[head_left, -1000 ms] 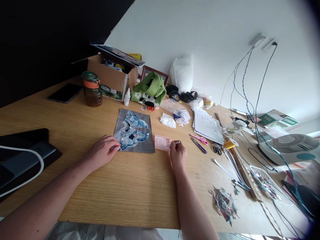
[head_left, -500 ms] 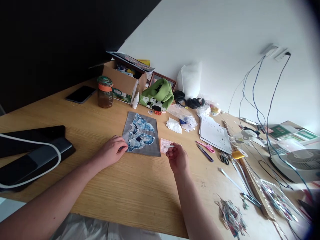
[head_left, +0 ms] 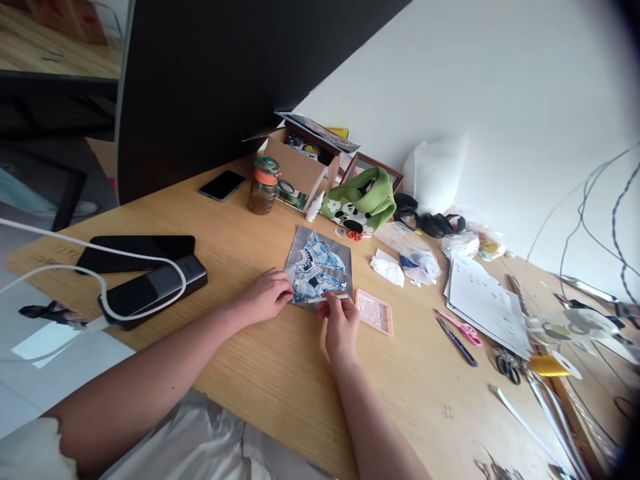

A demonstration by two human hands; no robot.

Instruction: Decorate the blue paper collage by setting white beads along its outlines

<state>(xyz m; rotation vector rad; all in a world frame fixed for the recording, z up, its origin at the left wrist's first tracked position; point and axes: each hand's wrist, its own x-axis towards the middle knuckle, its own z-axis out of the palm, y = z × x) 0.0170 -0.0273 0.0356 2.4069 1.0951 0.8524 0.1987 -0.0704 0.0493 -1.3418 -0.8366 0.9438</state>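
A grey cloth with a blue and white beaded pattern lies flat on the wooden table. At its lower left edge rests my left hand, fingers curled together; whether anything is between them is hidden. My right hand pinches a thin white pen-like tool, whose tip points left over the lower part of the pattern. Just right of that hand sits a shallow pink tray holding small pale pieces.
Behind stand a glass jar, a white bottle and a green panda bag. Phones and a white cable lie left. Rightward are tissue, pink scissors, a purple pen and papers.
The view has swung left, so the table things appear further right. My right hand has moved from over the pink tray to the cloth's lower edge with the white tool.
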